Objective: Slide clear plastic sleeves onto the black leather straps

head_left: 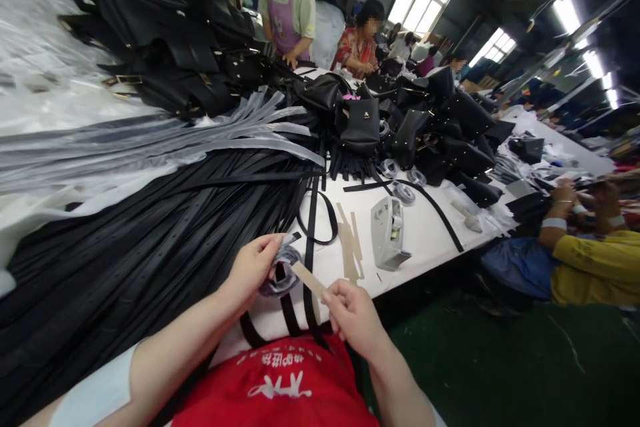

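My left hand is closed on a coiled strap wrapped in greyish clear plastic, just above the white table. Between the thumb and fingers of my right hand is one end of a tan paper strip. The strip's other end reaches the side of the coil; whether it sticks there I cannot tell. Under the coil, a long black strap runs across the table toward my red apron. More tan strips lie to the right, beside a grey tape dispenser.
Long black straps and clear plastic sleeves heap up on the left. Black bags crowd the far side, with several wrapped coils near them. Co-workers stand or sit beyond; one in a yellow top is at right.
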`<state>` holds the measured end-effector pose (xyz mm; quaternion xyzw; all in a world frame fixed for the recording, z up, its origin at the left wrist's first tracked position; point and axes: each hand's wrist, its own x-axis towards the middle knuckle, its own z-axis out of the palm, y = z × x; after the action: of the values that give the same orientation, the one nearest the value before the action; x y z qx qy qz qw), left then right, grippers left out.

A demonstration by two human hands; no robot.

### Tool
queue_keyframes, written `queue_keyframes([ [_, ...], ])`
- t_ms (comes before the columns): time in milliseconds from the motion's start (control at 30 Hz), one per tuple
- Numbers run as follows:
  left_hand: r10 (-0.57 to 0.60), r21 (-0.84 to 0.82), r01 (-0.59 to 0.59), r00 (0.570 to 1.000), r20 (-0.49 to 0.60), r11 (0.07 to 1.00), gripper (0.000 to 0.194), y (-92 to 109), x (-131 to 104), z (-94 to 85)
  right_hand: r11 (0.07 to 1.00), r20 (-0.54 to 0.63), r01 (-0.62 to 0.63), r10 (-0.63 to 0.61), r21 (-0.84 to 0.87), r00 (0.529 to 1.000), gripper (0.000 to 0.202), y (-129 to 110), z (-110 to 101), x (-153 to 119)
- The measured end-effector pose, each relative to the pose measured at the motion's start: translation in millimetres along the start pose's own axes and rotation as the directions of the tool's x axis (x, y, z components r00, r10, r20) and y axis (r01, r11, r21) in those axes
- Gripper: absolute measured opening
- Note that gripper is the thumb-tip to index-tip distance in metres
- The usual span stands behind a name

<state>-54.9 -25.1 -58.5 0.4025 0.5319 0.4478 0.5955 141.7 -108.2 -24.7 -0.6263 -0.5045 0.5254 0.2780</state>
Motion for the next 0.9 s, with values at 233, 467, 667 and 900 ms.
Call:
queue_keyframes([
  [233,0.333,0.305,-0.282,0.934,-0.129,0.91,0.029,8.3,-7.3,18.9,0.973,0.018,-0.051,0.048,0.223,0.999,0.041,8.6,36.7,28.7],
  [467,0.47,0.319,-0.458,0.882,0.045,0.83,0.023,5.4,-23.8,33.5,0.82,0.061,0.097,-0.159,0.564,0.985,0.043,17.5,59.7,74.2],
  [667,0.546,0.408,-0.501,0.838,0.009,0.763,0.032,6.8,-9.7,27.5,0.765,-0.028,0.256,-0.299,0.591,0.954,0.048,7.3,50.3,81.8],
  [900,0.441,0.343,-0.409,0.897,-0.018,0.846,0.032,10.2,-14.6,36.0,0.613,-0.046,0.065,-0.047,0.787,0.998,0.052,-0.6,75.4,56.3],
])
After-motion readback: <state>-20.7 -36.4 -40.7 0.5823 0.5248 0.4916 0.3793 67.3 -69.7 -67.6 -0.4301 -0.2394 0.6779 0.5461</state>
